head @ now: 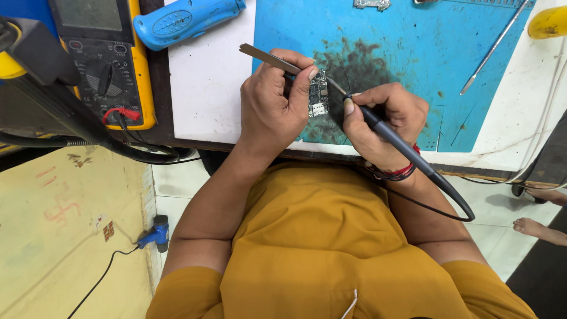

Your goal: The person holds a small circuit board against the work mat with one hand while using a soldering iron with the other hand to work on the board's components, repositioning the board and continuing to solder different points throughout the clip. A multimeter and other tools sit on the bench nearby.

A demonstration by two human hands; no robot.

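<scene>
My left hand (273, 106) grips metal tweezers (263, 55) whose handle sticks out to the upper left, its tips down at a small circuit board (319, 94). The board lies on a blue work mat (413, 41) stained dark around it. My right hand (387, 121) holds a black corded soldering iron (407, 150) like a pen, its thin tip touching the board's right edge. The iron's cable loops off past my right wrist, which wears red and black thread bands.
A yellow multimeter (109, 59) with red and black leads sits at the left. A blue tool handle (186, 20) lies at the top, a thin metal probe (493, 47) at the upper right, a yellow object (549, 22) in the corner. Another person's bare feet (540, 227) rest on the floor at right.
</scene>
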